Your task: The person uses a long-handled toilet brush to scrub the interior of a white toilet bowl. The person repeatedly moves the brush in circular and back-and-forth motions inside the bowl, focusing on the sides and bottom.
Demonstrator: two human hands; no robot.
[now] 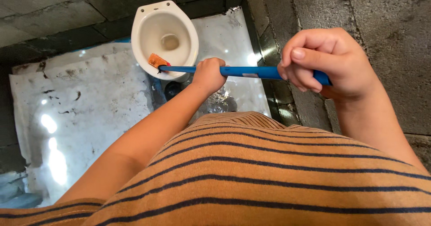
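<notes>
A: Nearest is the brown shirt with dark stripes [269, 181]. What is the right hand [323, 62] doing?

B: It is closed round the top end of the long blue plastic handle [244, 71], steering it. The left hand [208, 73] is clamped lower down, bearing on it.

A: And the far end?

B: The orange brush head [157, 60] lies against the rim of the white ceramic toilet bowl [186, 33], which stands on the wet pale floor [90, 109] beside the grey block wall [381, 19].

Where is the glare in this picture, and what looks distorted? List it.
Head view: bright glare spots on the wet white floor sheet left of the toilet bowl; the right hand looms oversized near the lens; the left hand on the blue handle stays sharp.
</notes>
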